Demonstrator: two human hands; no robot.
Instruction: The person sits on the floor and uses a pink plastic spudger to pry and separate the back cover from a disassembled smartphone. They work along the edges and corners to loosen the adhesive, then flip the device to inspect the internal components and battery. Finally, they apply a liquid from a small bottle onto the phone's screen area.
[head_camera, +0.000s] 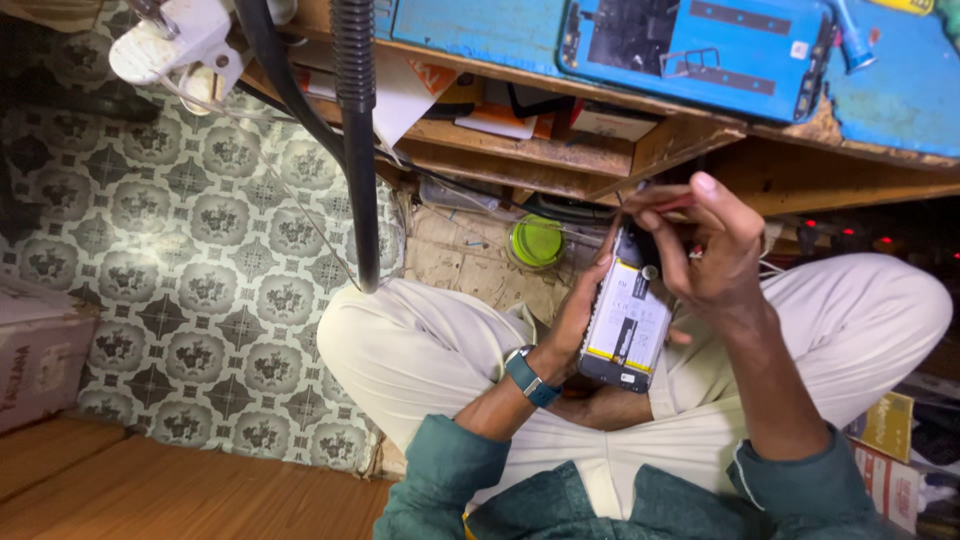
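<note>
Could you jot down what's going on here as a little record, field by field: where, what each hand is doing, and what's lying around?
Setting: person sitting cross-legged on a patterned floor by a low wooden workbench
Left hand: cradles an opened smartphone, back cover off, battery showing
Right hand: over the phone's top end, pinching a thin tool; tip hidden
Wrist: blue watch
On bench: blue phone back panel
Under bench: green round lid
Left edge: cardboard box
</note>
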